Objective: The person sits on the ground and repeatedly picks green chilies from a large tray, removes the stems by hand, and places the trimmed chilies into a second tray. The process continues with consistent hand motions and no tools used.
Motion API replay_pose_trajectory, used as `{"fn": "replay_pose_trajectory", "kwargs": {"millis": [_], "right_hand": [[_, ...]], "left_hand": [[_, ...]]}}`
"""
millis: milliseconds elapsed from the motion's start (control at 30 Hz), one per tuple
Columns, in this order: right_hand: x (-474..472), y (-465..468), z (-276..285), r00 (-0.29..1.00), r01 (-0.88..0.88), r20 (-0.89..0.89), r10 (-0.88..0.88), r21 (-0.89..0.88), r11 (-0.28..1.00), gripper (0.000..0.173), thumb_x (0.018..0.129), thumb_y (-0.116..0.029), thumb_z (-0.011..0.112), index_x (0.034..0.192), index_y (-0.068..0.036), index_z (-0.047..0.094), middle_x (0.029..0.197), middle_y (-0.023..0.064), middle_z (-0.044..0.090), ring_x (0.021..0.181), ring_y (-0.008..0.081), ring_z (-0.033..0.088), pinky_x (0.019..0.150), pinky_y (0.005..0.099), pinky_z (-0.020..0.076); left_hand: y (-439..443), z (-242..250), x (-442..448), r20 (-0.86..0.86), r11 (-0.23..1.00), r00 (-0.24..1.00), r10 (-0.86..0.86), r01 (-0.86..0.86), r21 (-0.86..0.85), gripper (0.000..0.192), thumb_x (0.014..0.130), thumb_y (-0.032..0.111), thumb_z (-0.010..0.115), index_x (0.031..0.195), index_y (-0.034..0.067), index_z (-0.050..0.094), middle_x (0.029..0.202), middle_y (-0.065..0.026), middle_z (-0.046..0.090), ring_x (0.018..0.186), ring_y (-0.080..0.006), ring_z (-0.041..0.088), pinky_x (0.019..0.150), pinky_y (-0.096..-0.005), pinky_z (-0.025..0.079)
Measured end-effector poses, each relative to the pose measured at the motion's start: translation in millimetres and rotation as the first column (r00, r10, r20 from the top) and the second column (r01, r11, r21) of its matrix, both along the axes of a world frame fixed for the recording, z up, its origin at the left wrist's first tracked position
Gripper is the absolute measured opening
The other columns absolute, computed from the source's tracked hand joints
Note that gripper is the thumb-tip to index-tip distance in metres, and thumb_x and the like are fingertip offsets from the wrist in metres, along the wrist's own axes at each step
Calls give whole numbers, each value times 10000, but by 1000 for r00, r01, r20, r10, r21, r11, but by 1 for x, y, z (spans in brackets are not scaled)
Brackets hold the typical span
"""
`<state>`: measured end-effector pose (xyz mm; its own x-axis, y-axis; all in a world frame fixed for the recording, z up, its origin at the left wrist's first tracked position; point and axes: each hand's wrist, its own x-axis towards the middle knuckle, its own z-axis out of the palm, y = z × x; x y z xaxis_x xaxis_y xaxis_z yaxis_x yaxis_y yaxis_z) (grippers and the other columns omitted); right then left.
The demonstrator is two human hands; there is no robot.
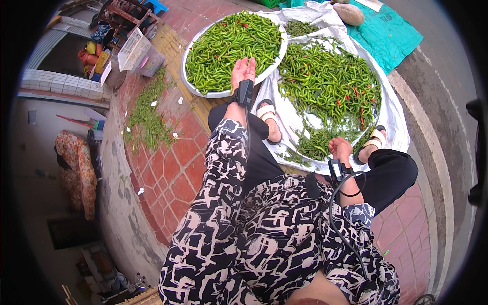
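My left hand (243, 70) is held palm up over the near rim of a wide, pale basin (186, 78). Nothing lies in its palm. Green chili peppers (232, 47), with a few red ones among them, heap the basin. Near my sandalled feet, my right hand (340, 148) hovers low with curled fingers; whether anything is between them is hidden. Just beyond it are loose green leaves and stems (314, 143). A spread pile of green and red chilies (331, 82) covers much of the white plastic sheet (394, 131).
Leafy scraps (150, 118) litter the red paving on the left, near a plastic crate (133, 51). Beyond the sheet lies a teal sack (385, 38) with a large brownish gourd (349, 14) on it. A cable (335, 219) runs from my right wrist device along my arm.
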<state>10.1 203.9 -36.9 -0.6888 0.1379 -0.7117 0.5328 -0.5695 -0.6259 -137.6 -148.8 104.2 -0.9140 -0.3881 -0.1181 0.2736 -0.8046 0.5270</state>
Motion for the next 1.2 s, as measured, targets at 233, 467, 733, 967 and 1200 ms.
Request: {"fn": "replay_pose_trajectory", "kwargs": {"millis": [233, 467, 733, 967, 1200], "right_hand": [[0, -3, -1, 1000, -25, -2, 25, 12, 1000, 259, 758, 35, 510, 1005, 51, 432, 763, 109, 541, 581, 161, 555, 457, 227, 471], [-2, -2, -6, 999, -36, 3, 37, -59, 998, 260, 777, 20, 494, 1027, 39, 426, 810, 117, 544, 600, 169, 559, 465, 238, 479], [-1, -4, -16, 999, -51, -1, 51, -46, 998, 264, 794, 14, 471, 1052, 34, 415, 846, 117, 539, 637, 175, 558, 505, 251, 482], [-4, -7, -19, 996, -87, 21, 88, -24, 996, 271, 797, 12, 459, 1064, 32, 417, 857, 121, 545, 649, 179, 564, 518, 251, 489], [-7, -12, -19, 994, -103, 31, 104, -2, 995, 312, 790, 16, 464, 1095, 46, 402, 846, 126, 543, 645, 182, 562, 519, 254, 489]], "left_hand": [[44, -57, 40, 466, 992, 881, -82, 117, -47, 508, 777, -52, 497, 1227, 4, 269, 1192, -196, 382, 1018, -377, 462, 812, -437, 458], [85, -151, 108, 816, 846, 443, -372, 524, 101, 470, 762, 10, 535, 1186, 101, 353, 1128, -124, 439, 977, -370, 495, 741, -476, 450], [128, -137, 133, 799, 784, 472, -374, 621, 0, 360, 753, 30, 561, 1088, 61, 432, 999, -134, 520, 797, -326, 576, 612, -389, 499], [142, -128, 136, 810, 769, 458, -367, 639, -13, 332, 744, 46, 551, 1065, 53, 463, 963, -122, 530, 753, -280, 576, 616, -373, 499], [146, -124, 136, 827, 749, 423, -371, 663, -3, 337, 749, 44, 537, 1075, 59, 454, 961, -115, 527, 720, -262, 564, 618, -375, 487]]}}
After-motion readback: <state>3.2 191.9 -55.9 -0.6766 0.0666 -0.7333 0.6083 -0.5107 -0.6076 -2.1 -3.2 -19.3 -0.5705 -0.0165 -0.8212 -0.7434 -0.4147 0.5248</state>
